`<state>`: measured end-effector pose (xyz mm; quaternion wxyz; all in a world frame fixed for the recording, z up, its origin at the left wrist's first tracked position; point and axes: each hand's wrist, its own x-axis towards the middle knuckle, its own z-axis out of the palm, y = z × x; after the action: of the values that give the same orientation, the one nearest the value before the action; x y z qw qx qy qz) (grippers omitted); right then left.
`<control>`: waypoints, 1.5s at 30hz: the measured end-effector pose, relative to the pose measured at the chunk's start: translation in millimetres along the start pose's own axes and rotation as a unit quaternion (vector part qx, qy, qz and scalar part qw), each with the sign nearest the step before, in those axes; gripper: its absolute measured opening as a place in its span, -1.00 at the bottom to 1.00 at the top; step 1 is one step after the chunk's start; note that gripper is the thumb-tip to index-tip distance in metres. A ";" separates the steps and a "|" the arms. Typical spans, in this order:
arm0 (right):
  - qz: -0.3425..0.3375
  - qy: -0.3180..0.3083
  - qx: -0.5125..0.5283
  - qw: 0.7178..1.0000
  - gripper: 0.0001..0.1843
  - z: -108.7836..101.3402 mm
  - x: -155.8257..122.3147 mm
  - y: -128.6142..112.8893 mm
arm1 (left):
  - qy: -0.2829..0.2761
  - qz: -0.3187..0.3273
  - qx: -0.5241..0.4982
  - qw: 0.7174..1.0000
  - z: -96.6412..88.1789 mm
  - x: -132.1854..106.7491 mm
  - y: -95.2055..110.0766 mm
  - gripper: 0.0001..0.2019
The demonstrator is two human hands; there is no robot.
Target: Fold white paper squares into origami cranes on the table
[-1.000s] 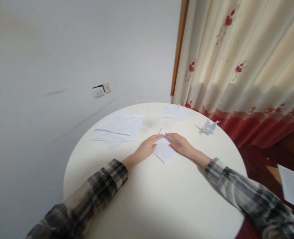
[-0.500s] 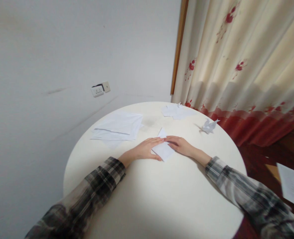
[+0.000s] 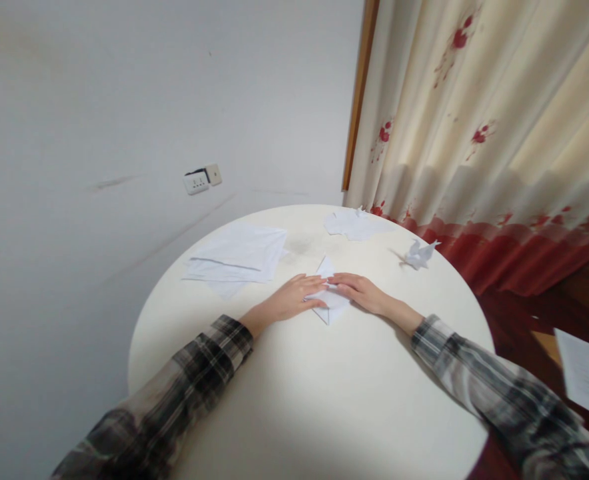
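Note:
A small folded piece of white paper (image 3: 336, 312) lies on the round white table, its far corner pointing away from me. A crease or flap edge runs down its near half. My left hand (image 3: 294, 296) rests over its left side, fingers stretched flat across it and the thumb apart, nearer to me. From the right, my right hand (image 3: 362, 291) touches the paper with straight fingertips, its thumb lying on the right half. Both hands are open, pressing from above. The fingers hide the paper's middle.
A stack of white sheets (image 3: 234, 255) lies at the left back. More paper (image 3: 352, 225) lies at the far edge with a small folded figure. A paper crane (image 3: 419, 255) stands at the right. Beyond are a wall and a curtain (image 3: 484, 167).
My left thumb and fingers have come closer together, shifting slightly over the paper. A crease or flap edge now shows on its near half. My right hand has barely moved.

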<state>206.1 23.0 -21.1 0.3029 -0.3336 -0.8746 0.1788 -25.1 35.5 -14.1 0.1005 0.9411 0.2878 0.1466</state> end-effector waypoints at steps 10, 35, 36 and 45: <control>-0.003 -0.033 -0.058 0.998 -0.48 -2.7 -0.2 -3.8 | 0.111 -0.003 0.044 0.993 6.0 0.3 -3.9 -0.59; 0.029 0.013 -0.062 0.998 -0.61 2.1 2.8 5.7 | 0.231 0.062 0.126 0.963 1.7 -3.2 18.9 -0.77; 0.029 0.013 -0.061 0.998 -0.62 1.9 3.6 5.1 | 0.195 0.081 0.128 0.969 4.1 -2.0 21.0 -0.76; 0.002 0.030 -0.078 0.996 -0.66 3.8 3.9 2.5 | 0.062 0.010 0.039 0.997 16.9 7.7 19.0 -0.65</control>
<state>202.5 27.1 -23.7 0.3018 -0.3631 -0.8758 0.1004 -3.7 22.6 -23.0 0.0441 0.9361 0.2898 0.1942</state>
